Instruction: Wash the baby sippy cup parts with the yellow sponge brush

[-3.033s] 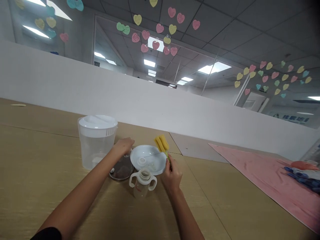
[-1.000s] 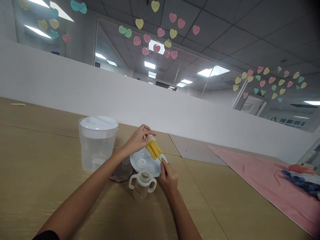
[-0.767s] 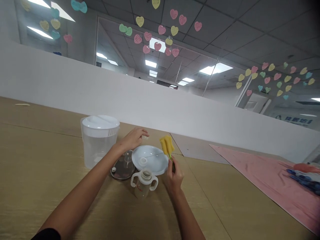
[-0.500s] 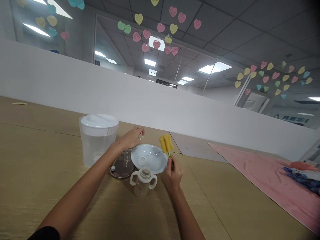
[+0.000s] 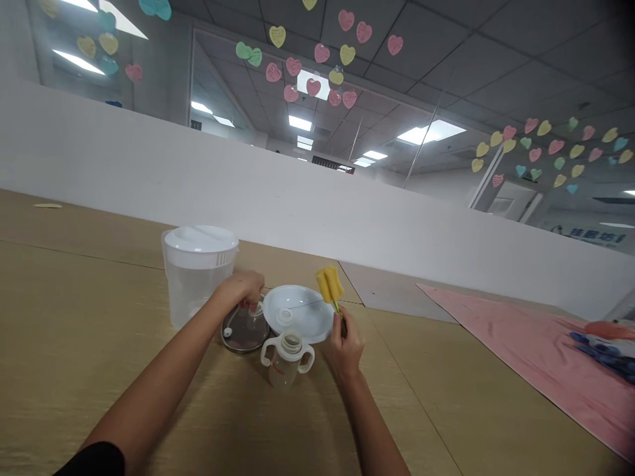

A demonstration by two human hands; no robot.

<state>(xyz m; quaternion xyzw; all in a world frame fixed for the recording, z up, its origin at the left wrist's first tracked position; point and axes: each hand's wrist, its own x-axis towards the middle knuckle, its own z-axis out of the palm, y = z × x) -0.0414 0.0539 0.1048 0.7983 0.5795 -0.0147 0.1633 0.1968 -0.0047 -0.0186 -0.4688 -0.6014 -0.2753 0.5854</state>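
My right hand [image 5: 348, 344] is closed round the green handle of a bottle brush [image 5: 330, 284], its yellow sponge head pointing up. My left hand [image 5: 249, 288] reaches down with curled fingers over a round, dark, see-through dish or lid [image 5: 243, 338]. Its fingertips are at a small clear cap [image 5: 257, 322] there; whatever they pinch is mostly hidden. A baby bottle [image 5: 284, 370] with two white handles stands upright and uncapped between my arms. Behind it, a white bowl [image 5: 311, 324] holds a small white ring-like part [image 5: 284, 317] and a thin stick.
A clear bucket [image 5: 191, 291] with a white lid stands left of the bowl. A pink cloth [image 5: 520, 344] covers the table's right side, with a blue and orange bundle [image 5: 602, 347] on it. Behind the table [image 5: 124, 317] runs a low white wall [image 5: 297, 205].
My left hand has moved left and down from behind the bowl, carrying a small pale piece, to the clear cap on the dark dish. The right hand and brush have hardly moved.
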